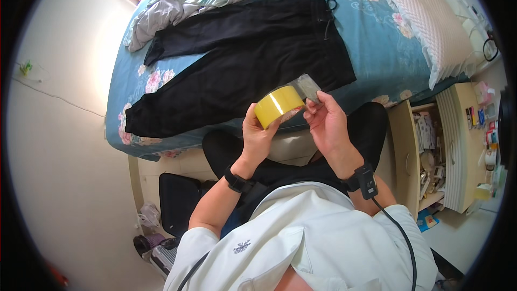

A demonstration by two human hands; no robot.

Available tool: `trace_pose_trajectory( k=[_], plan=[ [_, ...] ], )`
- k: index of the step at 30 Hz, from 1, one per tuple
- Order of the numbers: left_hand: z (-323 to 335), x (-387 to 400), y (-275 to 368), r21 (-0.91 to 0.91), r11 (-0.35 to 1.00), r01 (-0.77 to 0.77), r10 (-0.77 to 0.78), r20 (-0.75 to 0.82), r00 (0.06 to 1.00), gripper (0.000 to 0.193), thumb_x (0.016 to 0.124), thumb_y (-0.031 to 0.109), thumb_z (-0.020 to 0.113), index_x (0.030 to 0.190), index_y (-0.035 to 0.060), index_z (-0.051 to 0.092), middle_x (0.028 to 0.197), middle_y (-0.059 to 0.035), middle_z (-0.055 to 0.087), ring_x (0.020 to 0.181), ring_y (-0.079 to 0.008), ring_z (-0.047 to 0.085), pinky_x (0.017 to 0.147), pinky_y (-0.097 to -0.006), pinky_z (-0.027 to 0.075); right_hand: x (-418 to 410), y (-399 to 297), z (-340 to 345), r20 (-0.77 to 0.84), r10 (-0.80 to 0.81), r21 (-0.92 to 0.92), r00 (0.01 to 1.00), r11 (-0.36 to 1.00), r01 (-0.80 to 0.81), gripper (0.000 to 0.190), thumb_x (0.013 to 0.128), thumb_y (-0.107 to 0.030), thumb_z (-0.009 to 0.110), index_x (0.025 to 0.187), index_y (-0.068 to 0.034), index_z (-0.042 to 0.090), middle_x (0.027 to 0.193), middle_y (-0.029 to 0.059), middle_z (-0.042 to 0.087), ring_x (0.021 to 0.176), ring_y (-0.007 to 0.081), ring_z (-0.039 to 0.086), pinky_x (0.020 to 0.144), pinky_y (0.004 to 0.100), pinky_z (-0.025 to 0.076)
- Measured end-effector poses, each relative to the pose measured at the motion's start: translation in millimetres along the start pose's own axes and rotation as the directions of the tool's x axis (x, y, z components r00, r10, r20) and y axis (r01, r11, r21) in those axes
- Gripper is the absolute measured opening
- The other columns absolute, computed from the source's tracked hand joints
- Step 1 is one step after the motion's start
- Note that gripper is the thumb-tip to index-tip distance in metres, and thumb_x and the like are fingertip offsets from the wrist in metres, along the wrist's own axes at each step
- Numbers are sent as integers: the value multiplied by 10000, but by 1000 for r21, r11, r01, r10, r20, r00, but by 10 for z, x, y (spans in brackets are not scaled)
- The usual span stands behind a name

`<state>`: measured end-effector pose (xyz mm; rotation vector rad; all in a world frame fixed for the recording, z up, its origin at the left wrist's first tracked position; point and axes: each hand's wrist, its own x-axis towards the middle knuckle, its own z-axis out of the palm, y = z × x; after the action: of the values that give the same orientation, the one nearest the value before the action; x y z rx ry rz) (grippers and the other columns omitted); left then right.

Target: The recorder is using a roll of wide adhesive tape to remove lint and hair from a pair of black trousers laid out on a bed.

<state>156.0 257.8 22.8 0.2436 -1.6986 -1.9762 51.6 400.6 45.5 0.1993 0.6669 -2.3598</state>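
My left hand [258, 133] grips a roll of yellow packing tape [278, 105] by its lower left side, thumb at the rim. To its right, the fingers of my right hand [327, 121] pinch the end of a pulled-out strip of tape [306, 87], which looks clear and greyish and runs from the roll. Both hands are held above the near edge of the bed. Beyond them, black drawstring trousers [250, 60] lie flat on the bed, legs towards the left and waistband to the right. Whether anything is stuck to the strip cannot be told.
A teal floral sheet [363, 48] covers the bed. A crumpled quilt [173, 12] lies at the far left, a quilted pillow [420, 12] at the right. An open drawer [408, 161] full of small items stands at the right. On the floor at the left is an open black case [179, 202].
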Motion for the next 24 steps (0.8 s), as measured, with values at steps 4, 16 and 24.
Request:
trace_pose_trajectory(
  k=[4,16,24],
  plan=[
    [24,5,-7,-107,994,36,-41,-48,998,320,978,37,661,1288,40,582,1224,-72,684,1129,-172,658,1014,-349,516,-56,58,-9,67,16,-67,998,998,-11,151,1037,-203,554,1041,-64,612,777,22,630,665,95,561,620,268,479],
    [113,23,-6,-355,926,132,-159,-48,986,347,984,114,673,1315,74,576,1233,-89,686,1148,-212,669,1047,-398,521,-33,253,15,41,-349,-413,936,847,334,306,1085,-256,502,1273,-55,633,1126,37,667,1001,74,602,828,245,471],
    [111,62,7,-416,885,210,-236,-11,972,275,996,144,650,1252,56,605,1218,-115,691,1137,-208,677,1032,-386,537,-25,165,-116,322,-236,-428,917,827,363,505,1082,-295,520,1507,-31,451,1430,95,569,1249,140,567,1040,296,455]
  ],
)
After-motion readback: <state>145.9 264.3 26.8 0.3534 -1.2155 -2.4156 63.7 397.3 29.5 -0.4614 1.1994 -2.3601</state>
